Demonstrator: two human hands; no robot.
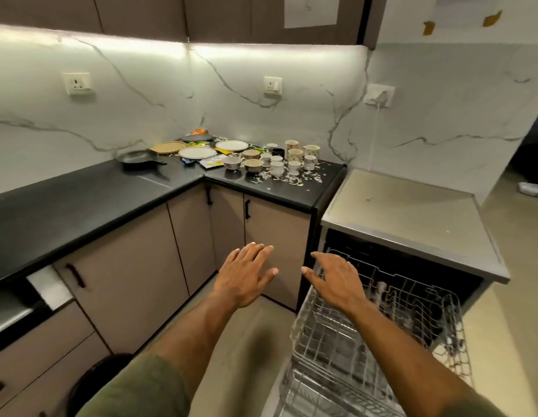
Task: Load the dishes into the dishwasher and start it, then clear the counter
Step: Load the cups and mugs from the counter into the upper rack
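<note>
The dishwasher (pixel 412 218) stands open at the right, its upper wire rack (pixel 382 326) pulled out with nothing large in it. My left hand (pixel 246 273) hovers flat with fingers straight in front of the cabinet doors, holding nothing. My right hand (pixel 336 281) is spread above the rack's near left corner, also bare. On the black counter (pixel 81 206) in the far corner sit two white plates (pixel 198 152), several small bowls (pixel 252 164), several patterned cups and mugs (pixel 294 159) and a black frying pan (pixel 137 158).
Scraps and wrappers (pixel 294 179) litter the counter around the cups. A woven mat and dark plate (pixel 198 138) lie behind the white plates. A dark bin (pixel 96 383) stands on the floor at lower left. Beige cabinet doors (pixel 276 236) face me.
</note>
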